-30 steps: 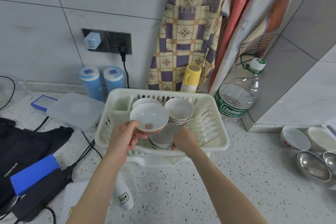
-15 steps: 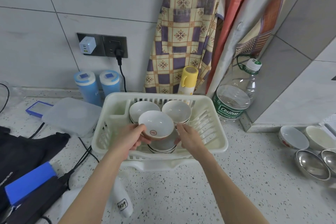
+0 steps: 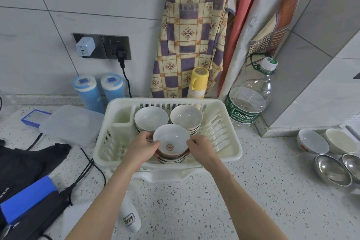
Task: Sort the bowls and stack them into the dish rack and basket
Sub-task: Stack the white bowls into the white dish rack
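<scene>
- Countertop (image 3: pixel 194 210) of pale speckled stone carries everything; it is crowded at the left with a black bag and cables, so the sorting happens in the middle and at the right.
- One cream slotted plastic dish rack (image 3: pixel 229 146) stands against the tiled wall, its long side towards the person, probably to keep all three stacks within easy reach.
- Three stacks of white ceramic bowls sit inside it: a back left stack (image 3: pixel 151 118), a back right stack (image 3: pixel 186 117) and a front stack (image 3: pixel 171 159), like nested on like.
- One white ceramic bowl with a red round emblem (image 3: pixel 171 138) rests on or just above the front stack; I cannot tell whether it is fully seated.
- Left hand (image 3: pixel 141 147) and right hand (image 3: pixel 201 149) each grip that bowl at opposite sides of its rim, apparently to centre it so the stack stays straight.
- Four loose bowls wait at the far right, well apart from the rack: two white ceramic ones (image 3: pixel 312 141) and two shiny steel ones (image 3: pixel 332 169); I judge these remain to be sorted.
- No basket is identifiable here.
</scene>
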